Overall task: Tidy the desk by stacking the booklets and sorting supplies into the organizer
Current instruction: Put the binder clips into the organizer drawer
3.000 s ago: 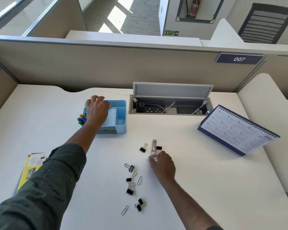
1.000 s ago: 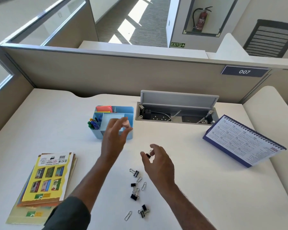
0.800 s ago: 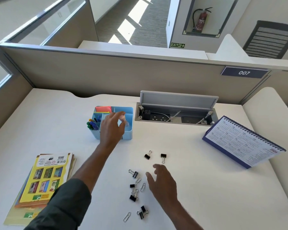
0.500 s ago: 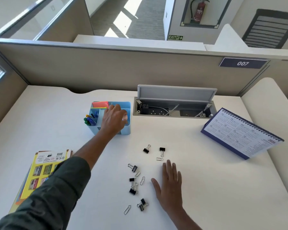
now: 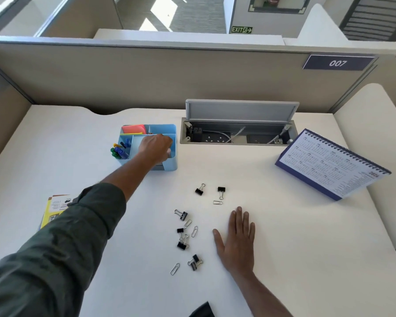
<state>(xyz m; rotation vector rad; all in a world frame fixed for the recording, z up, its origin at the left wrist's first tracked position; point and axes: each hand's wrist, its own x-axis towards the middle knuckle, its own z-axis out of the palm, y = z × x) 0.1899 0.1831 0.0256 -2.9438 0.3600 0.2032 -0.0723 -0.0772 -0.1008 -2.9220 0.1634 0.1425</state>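
Note:
The light blue organizer (image 5: 173,133) stands at the back left of the white desk. My left hand (image 5: 154,147) reaches over its front right compartment with the fingers curled down inside, so anything they hold is hidden. Coloured pens (image 5: 118,152) and orange sticky notes (image 5: 134,128) fill other compartments. My right hand (image 5: 237,239) lies flat on the desk, fingers straight. Just left of it are several black binder clips (image 5: 182,245) and loose paper clips (image 5: 194,231). Two more binder clips (image 5: 199,191) lie farther back. The yellow booklets (image 5: 53,207) show partly behind my left sleeve.
An open cable box (image 5: 238,133) with sockets sits in the desk right of the organizer, its lid raised. A desk calendar (image 5: 329,163) stands at the right. Beige partition walls close the desk at the back and both sides.
My left hand carried a small pinkish item from mid-desk to the organizer and went down into the front right compartment. My right hand let go of a binder clip and settled flat on the desk.

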